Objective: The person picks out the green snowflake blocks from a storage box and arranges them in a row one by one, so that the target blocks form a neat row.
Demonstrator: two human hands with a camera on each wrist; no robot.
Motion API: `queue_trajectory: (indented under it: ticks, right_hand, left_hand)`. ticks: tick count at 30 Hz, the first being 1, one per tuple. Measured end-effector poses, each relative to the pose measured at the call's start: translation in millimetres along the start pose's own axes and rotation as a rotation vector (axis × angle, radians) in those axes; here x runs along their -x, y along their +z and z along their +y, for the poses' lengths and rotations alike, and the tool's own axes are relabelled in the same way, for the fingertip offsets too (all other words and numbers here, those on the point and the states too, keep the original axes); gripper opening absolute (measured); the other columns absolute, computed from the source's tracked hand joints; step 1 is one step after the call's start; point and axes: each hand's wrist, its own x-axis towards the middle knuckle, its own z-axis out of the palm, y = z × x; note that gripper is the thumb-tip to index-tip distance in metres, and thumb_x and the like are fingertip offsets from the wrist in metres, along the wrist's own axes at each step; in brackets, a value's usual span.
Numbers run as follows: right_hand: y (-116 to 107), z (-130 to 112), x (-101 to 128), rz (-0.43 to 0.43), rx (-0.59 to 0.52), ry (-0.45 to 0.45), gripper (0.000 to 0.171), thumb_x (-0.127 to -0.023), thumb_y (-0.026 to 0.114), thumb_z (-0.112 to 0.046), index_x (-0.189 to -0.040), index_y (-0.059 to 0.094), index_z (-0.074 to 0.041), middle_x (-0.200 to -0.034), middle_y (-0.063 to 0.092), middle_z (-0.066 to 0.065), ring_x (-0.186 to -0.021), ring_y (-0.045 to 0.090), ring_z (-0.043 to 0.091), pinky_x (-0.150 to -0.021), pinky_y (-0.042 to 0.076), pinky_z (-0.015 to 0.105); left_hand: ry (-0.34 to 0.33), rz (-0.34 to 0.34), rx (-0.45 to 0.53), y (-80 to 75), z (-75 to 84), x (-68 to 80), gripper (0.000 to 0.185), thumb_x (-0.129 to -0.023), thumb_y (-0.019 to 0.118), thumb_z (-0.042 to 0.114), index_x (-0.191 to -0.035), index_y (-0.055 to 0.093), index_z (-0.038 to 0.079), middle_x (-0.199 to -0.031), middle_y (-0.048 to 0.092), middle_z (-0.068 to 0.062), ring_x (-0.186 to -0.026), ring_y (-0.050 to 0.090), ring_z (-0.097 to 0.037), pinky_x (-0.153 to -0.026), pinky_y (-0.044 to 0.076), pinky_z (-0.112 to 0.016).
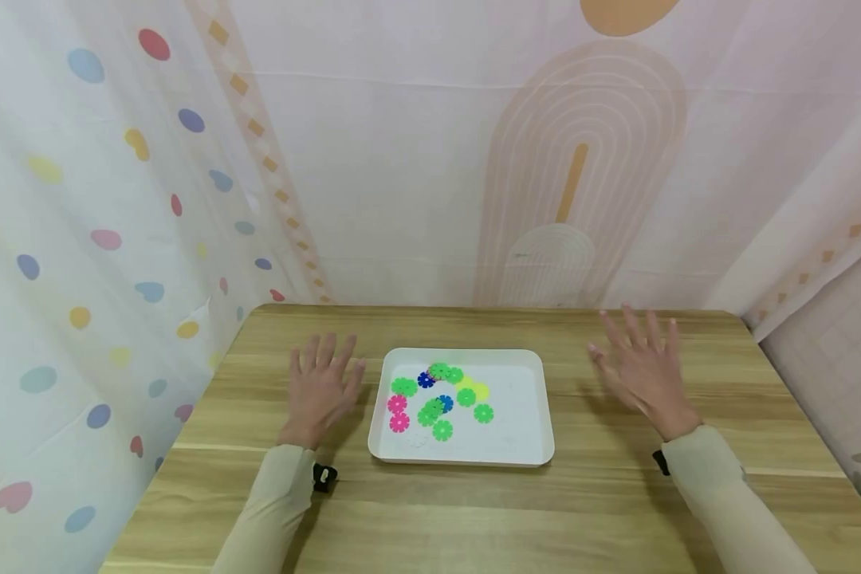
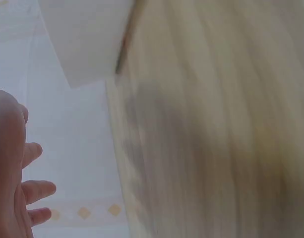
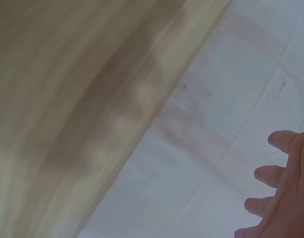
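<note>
A white tray (image 1: 534, 399) of flower-shaped discs (image 1: 438, 399) sits mid-table (image 1: 617, 494). The left hand (image 1: 320, 387) lies just left of the tray, the right hand (image 1: 642, 371) well right; both spread flat, holding nothing.

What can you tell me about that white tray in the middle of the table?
The white tray is a shallow rectangle with rounded corners and a low raised rim, smooth like plastic. It lies flat near the middle of the wooden table, between the left hand and the right hand; neither touches it. Inside, mostly toward its left half, lie small flat flower-shaped discs: many green, two pink, two blue, one yellow, some overlapping. One corner shows blurred in the left wrist view.
</note>
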Motion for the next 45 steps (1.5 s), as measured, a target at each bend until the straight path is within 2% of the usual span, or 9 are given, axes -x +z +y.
queue_trajectory:
  ticks: [3, 8, 16, 20, 26, 33, 40, 45]
  right_hand:
    - [-0.3, -6.6, -5.7, -0.021, -0.051, -0.026, 0.068, -0.105, 0.025, -0.054, -0.158, 0.022, -0.011, -0.162, 0.012, 0.027, -0.147, 0.003, 0.053, -0.115, -0.006, 0.069]
    - [3.4, -21.1, -17.6, -0.045, -0.206, -0.083, 0.065, -0.107, 0.031, -0.047, -0.157, 0.023, -0.006, -0.161, 0.014, 0.03, -0.146, 0.011, 0.053, -0.116, 0.005, 0.069]
    - [8.5, -45.6, -33.2, -0.076, -0.476, -0.187, 0.065, -0.105, 0.048, -0.034, -0.155, 0.026, 0.001, -0.158, 0.026, 0.028, -0.145, 0.022, 0.048, -0.116, 0.017, 0.066]
    - [7.5, -54.8, -37.1, -0.137, -0.581, -0.177, 0.065, -0.105, 0.048, -0.035, -0.156, 0.025, -0.002, -0.16, 0.025, 0.023, -0.147, 0.022, 0.044, -0.116, 0.02, 0.064]
    - [7.6, -65.0, -40.6, -0.223, -0.701, -0.131, 0.064, -0.104, 0.049, -0.038, -0.157, 0.027, -0.009, -0.157, 0.031, 0.022, -0.134, 0.043, 0.044, -0.106, 0.039, 0.062]
    - [14.1, -80.4, -47.9, -0.327, -0.798, -0.084, 0.061, -0.102, 0.051, -0.044, -0.152, 0.038, -0.011, -0.149, 0.045, 0.019, -0.125, 0.055, 0.037, -0.1, 0.049, 0.054]
    - [28.9, -99.1, -49.9, -0.437, -0.877, -0.099, 0.047, -0.103, 0.054, -0.024, -0.143, 0.046, 0.001, -0.128, 0.06, 0.02, -0.109, 0.063, 0.037, -0.091, 0.055, 0.045]
    - [40.6, -108.7, -47.0, -0.551, -0.882, -0.104, 0.04, -0.101, 0.057, -0.014, -0.137, 0.051, 0.002, -0.116, 0.063, 0.015, -0.099, 0.065, 0.031, -0.085, 0.058, 0.041]
  left_hand:
    - [0.0, -0.019, 0.088, 1.3, 5.0, -3.5, 0.059, -0.105, 0.033, 0.047, -0.156, 0.032, 0.016, -0.157, 0.032, -0.022, -0.147, 0.02, -0.045, -0.117, 0.009, -0.066]
    - [0.002, -0.027, 0.214, 3.6, 15.7, -7.6, 0.058, -0.105, 0.036, 0.045, -0.155, 0.034, 0.015, -0.155, 0.036, -0.023, -0.144, 0.026, -0.043, -0.116, 0.015, -0.065]
    - [-0.025, -0.046, 0.316, 12.7, 28.3, -14.9, 0.061, -0.105, 0.032, 0.051, -0.156, 0.032, 0.016, -0.153, 0.042, -0.019, -0.142, 0.032, -0.042, -0.114, 0.022, -0.066]
    - [-0.012, -0.049, 0.391, 16.4, 33.1, -17.9, 0.061, -0.105, 0.033, 0.051, -0.155, 0.033, 0.016, -0.152, 0.044, -0.017, -0.141, 0.036, -0.041, -0.113, 0.026, -0.065]
    - [-0.03, -0.097, 0.491, 20.0, 39.3, -19.5, 0.063, -0.104, 0.033, 0.054, -0.156, 0.031, 0.019, -0.155, 0.041, -0.013, -0.142, 0.034, -0.039, -0.114, 0.026, -0.065]
    - [-0.034, -0.167, 0.551, 23.7, 43.3, -18.9, 0.064, -0.104, 0.036, 0.054, -0.157, 0.03, 0.019, -0.159, 0.035, -0.009, -0.145, 0.03, -0.037, -0.116, 0.024, -0.062]
    - [-0.041, -0.249, 0.582, 32.0, 45.1, -17.2, 0.062, -0.104, 0.038, 0.05, -0.158, 0.026, 0.023, -0.162, 0.029, -0.007, -0.148, 0.023, -0.037, -0.117, 0.02, -0.063]
    - [-0.058, -0.273, 0.611, 34.4, 46.7, -16.1, 0.061, -0.105, 0.038, 0.049, -0.159, 0.025, 0.025, -0.162, 0.028, -0.006, -0.148, 0.022, -0.038, -0.116, 0.021, -0.065]
